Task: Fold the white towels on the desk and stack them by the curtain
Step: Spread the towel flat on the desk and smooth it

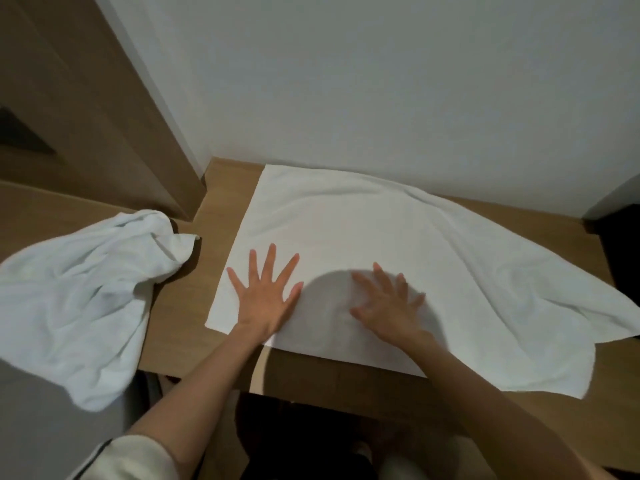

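Spanning the lower view, the wooden desk [180, 327] carries the spread towel [381, 230], laid flat up against the wall, likely so it can be folded cleanly; its right side lies rumpled. Left of the spread towel, a crumpled towel [79, 299] hangs half off the desk edge, seemingly waiting its turn. On the spread towel's near left part, the left hand [265, 299] and right hand [388, 306] press palm-down, fingers straight and splayed, gripping nothing; smoothing, I'd judge. No brand, label or writing shows anywhere.
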A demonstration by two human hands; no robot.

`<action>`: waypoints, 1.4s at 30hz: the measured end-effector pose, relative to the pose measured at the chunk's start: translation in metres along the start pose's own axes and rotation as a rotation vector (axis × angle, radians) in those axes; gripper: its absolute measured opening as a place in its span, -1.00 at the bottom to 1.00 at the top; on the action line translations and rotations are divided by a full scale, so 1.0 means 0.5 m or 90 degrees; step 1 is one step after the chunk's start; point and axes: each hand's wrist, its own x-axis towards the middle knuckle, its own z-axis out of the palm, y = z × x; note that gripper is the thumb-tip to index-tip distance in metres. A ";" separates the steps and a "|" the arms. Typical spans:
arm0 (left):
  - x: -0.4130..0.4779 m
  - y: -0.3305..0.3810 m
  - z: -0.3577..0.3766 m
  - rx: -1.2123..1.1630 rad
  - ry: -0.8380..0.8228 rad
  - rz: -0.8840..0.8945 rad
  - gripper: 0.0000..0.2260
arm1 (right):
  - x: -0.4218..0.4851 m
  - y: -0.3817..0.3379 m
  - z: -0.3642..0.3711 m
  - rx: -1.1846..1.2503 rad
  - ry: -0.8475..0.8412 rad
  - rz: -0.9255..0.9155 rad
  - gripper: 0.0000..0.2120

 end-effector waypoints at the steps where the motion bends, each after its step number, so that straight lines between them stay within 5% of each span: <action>1: -0.011 -0.007 0.000 0.004 0.004 -0.006 -0.50 | -0.003 -0.006 0.002 -0.022 0.013 -0.010 -0.36; 11: -0.131 -0.120 -0.008 -0.028 -0.031 -0.052 -0.52 | -0.048 -0.093 0.039 -0.115 0.081 -0.151 -0.47; 15: -0.123 -0.101 -0.034 -0.062 0.066 -0.003 -0.60 | -0.027 -0.107 0.001 -0.031 0.195 -0.151 -0.59; 19: -0.040 -0.053 -0.064 -0.121 0.109 0.039 -0.57 | 0.015 -0.115 -0.030 -0.009 0.201 -0.114 -0.53; 27: 0.180 -0.032 -0.065 -0.119 0.056 -0.150 -0.48 | 0.165 -0.162 -0.043 -0.026 0.175 -0.077 -0.44; 35: 0.249 -0.111 -0.044 -0.041 0.126 -0.084 -0.42 | 0.278 -0.144 -0.075 0.049 0.066 0.056 0.04; 42: 0.257 -0.117 -0.046 -0.047 0.096 -0.072 -0.39 | 0.265 -0.141 -0.095 0.063 0.067 0.026 -0.01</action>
